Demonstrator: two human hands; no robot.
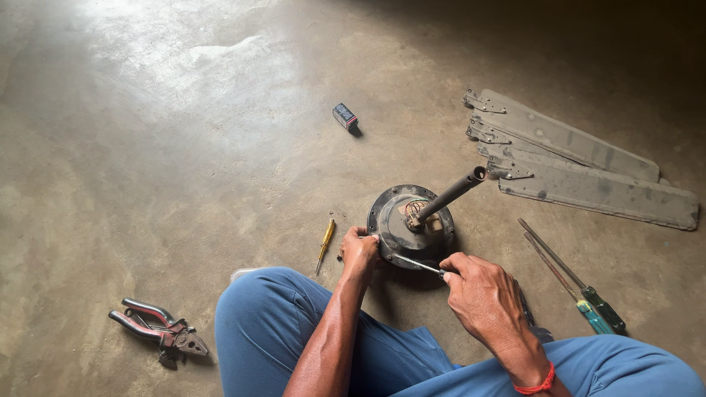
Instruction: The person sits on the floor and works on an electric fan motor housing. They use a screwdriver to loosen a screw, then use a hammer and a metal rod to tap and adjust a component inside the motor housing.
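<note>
A round dark ceiling-fan motor [401, 220] lies on the floor in front of my knees, its metal down-rod [450, 192] slanting up to the right with coloured wires at its base. My left hand [359, 250] grips the motor's near left rim. My right hand [482, 292] is closed on a screwdriver [416, 262], whose shaft points left with its tip at the motor's near edge.
Three grey fan blades [581, 165] lie stacked at the right. Two long green-handled screwdrivers [577, 283] rest right of the motor, a small yellow one [324, 241] to its left. Red-handled pliers [158, 327] sit at lower left, a small dark rectangular block [344, 116] farther back.
</note>
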